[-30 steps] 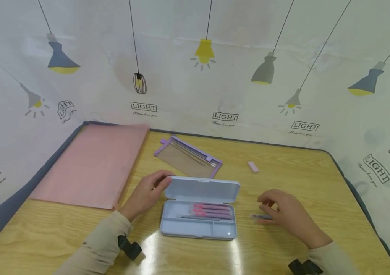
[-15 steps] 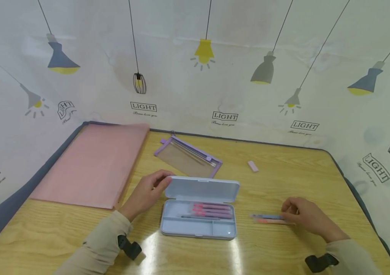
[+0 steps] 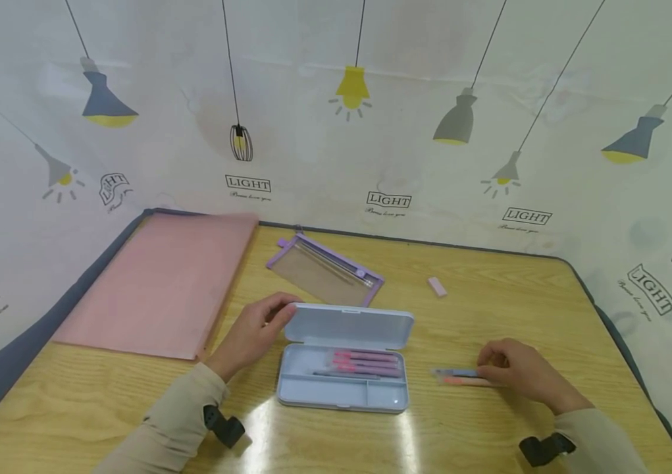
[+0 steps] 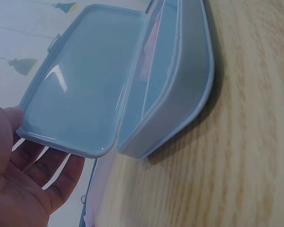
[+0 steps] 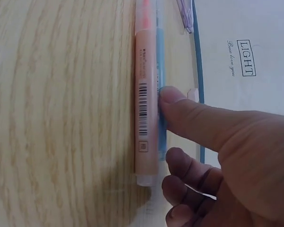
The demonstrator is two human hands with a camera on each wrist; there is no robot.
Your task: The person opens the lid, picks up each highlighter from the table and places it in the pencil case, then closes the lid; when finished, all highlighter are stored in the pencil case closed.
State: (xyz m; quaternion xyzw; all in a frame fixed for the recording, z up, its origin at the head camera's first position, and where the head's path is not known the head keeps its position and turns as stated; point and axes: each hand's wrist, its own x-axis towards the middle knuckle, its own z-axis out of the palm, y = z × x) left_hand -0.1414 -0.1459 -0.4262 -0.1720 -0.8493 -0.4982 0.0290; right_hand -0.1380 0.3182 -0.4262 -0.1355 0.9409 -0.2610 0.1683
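In the head view, a light blue pencil case (image 3: 324, 395) stands open on the table. Its raised lid (image 4: 85, 85) is held at the left corner by my left hand (image 3: 253, 334), thumb on the inner face and fingers behind. Several highlighters (image 3: 368, 362) with pink and purple parts lie in the back compartment, beside a thin dark pen (image 3: 344, 376). Right of the case, a blue highlighter (image 5: 162, 61) and an orange highlighter (image 5: 146, 104) lie side by side. My right hand (image 3: 522, 372) pinches the blue highlighter near its right end; the index fingertip is mostly hidden.
A large pink folder (image 3: 158, 283) covers the table's left side. Behind the case lies a purple-edged mesh pouch (image 3: 318, 270) with slim sticks inside. A pink eraser (image 3: 437, 286) sits at the back right. A printed curtain (image 3: 312, 131) rises along the table's back edge.
My right hand has moved right along the two highlighters, from their left part toward their right end, then slightly back left. The left hand and the lid have stayed in place.
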